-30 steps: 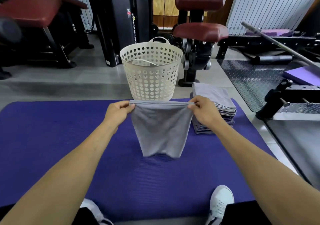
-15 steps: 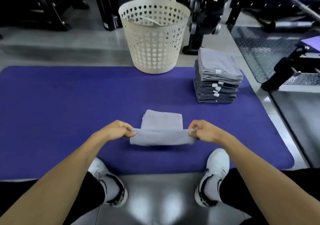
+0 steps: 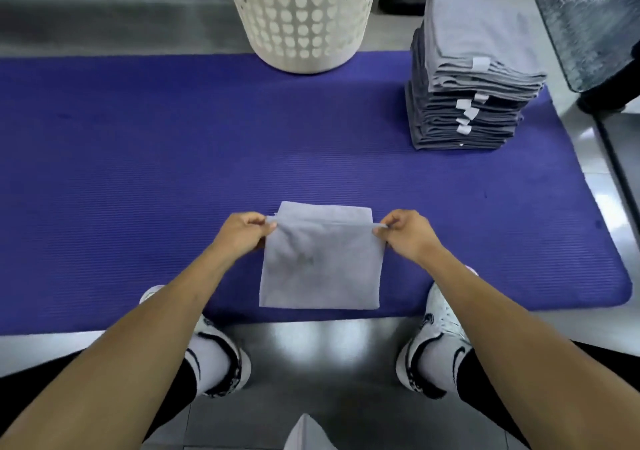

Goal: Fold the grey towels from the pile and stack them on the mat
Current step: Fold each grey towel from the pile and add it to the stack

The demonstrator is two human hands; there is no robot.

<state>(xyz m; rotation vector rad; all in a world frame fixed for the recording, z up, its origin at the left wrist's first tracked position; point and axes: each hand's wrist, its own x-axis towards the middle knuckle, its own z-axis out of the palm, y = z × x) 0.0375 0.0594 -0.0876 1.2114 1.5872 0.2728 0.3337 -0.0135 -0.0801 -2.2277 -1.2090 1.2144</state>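
A grey towel lies on the purple mat near its front edge, with its upper layer doubled over the lower one. My left hand pinches the left corner of that upper layer. My right hand pinches the right corner. The far edge of the lower layer shows just beyond my fingers. A tall stack of folded grey towels stands at the mat's far right.
A white perforated laundry basket stands at the mat's far edge, centre. Dark gym equipment borders the right side. My two white shoes rest on the glossy floor at the mat's front edge.
The towel hung in the air a second ago, then was laid down on the mat. My hands have carried its near edge forward over the lower layer. The camera has tilted down.
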